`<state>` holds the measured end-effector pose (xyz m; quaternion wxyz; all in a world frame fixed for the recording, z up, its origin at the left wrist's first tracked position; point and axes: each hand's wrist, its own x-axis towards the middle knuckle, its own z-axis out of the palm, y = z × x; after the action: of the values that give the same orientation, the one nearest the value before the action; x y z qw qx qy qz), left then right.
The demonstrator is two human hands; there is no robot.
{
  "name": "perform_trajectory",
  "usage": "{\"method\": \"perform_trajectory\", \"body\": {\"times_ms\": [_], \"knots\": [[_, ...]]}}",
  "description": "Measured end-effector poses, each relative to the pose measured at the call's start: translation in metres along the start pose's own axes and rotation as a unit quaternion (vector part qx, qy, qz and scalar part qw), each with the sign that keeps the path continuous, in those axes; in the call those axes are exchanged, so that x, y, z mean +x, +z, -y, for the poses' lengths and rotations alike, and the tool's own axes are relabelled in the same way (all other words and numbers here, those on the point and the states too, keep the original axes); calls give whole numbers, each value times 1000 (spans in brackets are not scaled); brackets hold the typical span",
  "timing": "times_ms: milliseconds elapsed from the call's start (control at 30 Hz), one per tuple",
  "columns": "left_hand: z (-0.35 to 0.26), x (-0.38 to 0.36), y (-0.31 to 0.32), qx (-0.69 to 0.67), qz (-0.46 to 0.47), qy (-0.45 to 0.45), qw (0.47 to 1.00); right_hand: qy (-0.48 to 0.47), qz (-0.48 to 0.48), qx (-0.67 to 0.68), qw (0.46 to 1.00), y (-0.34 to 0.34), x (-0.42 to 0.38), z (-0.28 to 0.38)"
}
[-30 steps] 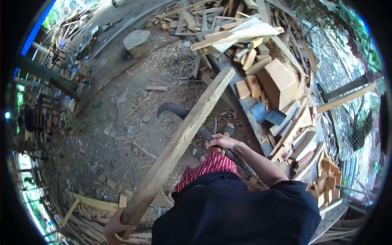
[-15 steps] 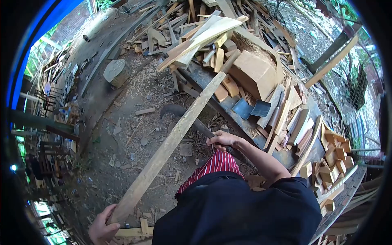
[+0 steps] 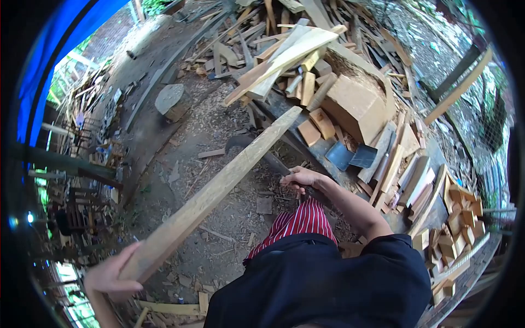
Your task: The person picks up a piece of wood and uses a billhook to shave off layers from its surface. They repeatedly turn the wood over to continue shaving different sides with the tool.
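My left hand (image 3: 114, 273) is wrapped round the near lower end of a long rough wooden plank (image 3: 213, 188), which slants up to the right and tapers at its far end. My right hand (image 3: 301, 179) grips the dark handle of a curved tool (image 3: 278, 163). The tool's hooked dark head (image 3: 236, 143) lies beyond the plank, partly hidden behind it. The plank's far tip is near small wood blocks (image 3: 322, 123) on the bench.
A dark bench (image 3: 290, 112) on the right bears a big wood block (image 3: 355, 104), a dark open tray-like object (image 3: 350, 157) and stacked offcuts. A stump (image 3: 170, 99) stands on the chip-strewn ground at upper left. More cut blocks (image 3: 459, 218) lie at far right.
My left hand has moved left and up with the plank, whose far end has come down off the bench blocks. My right hand keeps its grip; the view has shifted slightly.
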<state>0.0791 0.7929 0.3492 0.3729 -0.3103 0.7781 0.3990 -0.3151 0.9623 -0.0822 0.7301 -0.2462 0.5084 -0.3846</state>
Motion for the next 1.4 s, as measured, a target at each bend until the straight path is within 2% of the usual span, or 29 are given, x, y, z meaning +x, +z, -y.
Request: {"method": "perform_trajectory", "body": {"times_ms": [33, 100, 167, 233, 300, 333, 367, 433, 467, 500, 567, 633, 667, 700, 767, 800, 833, 867, 967, 1033, 1067, 1100, 1167, 1300, 1400], "knots": [[3, 2, -8, 26, 4, 78, 997, 3, 12, -7, 1000, -1, 2, 2], [-3, -7, -24, -210, -26, 15, 977, -11, -4, -5, 1000, -4, 4, 10], [26, -11, -26, -316, -124, 151, 929, 8, 1, -17, 1000, -5, 4, 22], [40, -11, -19, -453, -102, 283, 839, -7, -1, -33, 999, -7, 8, 31], [56, -6, 11, -577, -210, 358, 704, -8, -5, -48, 999, -7, 7, 45], [66, 4, 34, -605, -295, 399, 623, -14, -13, -58, 998, -5, 8, 50], [65, 24, 43, -606, -296, 396, 623, -13, -10, -56, 998, -5, 10, 51], [57, 67, 62, -516, -332, 573, 544, -19, 0, -53, 998, -6, 13, 54], [53, 83, 69, -518, -470, 497, 513, -13, -10, -81, 997, -6, 15, 55], [47, 97, 70, -519, -478, 498, 504, -12, -5, -93, 996, -6, 17, 54], [33, 120, 65, -503, -657, 368, 425, 0, -21, -118, 993, -3, 19, 50], [22, 130, 54, -559, -656, 389, 326, -10, -18, -153, 988, 5, 11, 48], [23, 134, 47, -567, -640, 428, 294, -21, -58, -183, 981, 6, 7, 44], [22, 137, 41, -567, -645, 427, 284, -35, -100, -211, 972, 6, 3, 40], [17, 144, 29, -557, -640, 462, 256, -24, -125, -220, 967, 3, -10, 21], [11, 145, 20, -541, -665, 452, 246, 15, -146, -244, 959, 3, -22, 17], [12, 145, 15, -543, -667, 450, 240, 2, -164, -268, 950, 2, -36, 7], [14, 146, 10, -539, -673, 445, 240, 53, -188, -247, 949, 7, -55, 5], [13, 151, -5, -538, -684, 436, 230, 14, -244, -283, 927, 3, -104, -32], [3, 155, -16, -511, -717, 411, 237, 33, -301, -312, 901, -3, -135, -61], [-8, 155, -22, -515, -729, 392, 223, -10, -340, -348, 874, -4, -149, -71], [-17, 155, -28, -506, -732, 394, 230, -51, -378, -381, 842, -3, -162, -77], [-30, 154, -37, -494, -738, 396, 233, -100, -409, -392, 818, 2, -174, -73], [-53, 153, -46, -479, -724, 438, 234, -184, -434, -356, 807, 44, -161, 9], [-71, 149, -41, -458, -714, 467, 250, -245, -387, -317, 830, 68, -141, 65]]}}
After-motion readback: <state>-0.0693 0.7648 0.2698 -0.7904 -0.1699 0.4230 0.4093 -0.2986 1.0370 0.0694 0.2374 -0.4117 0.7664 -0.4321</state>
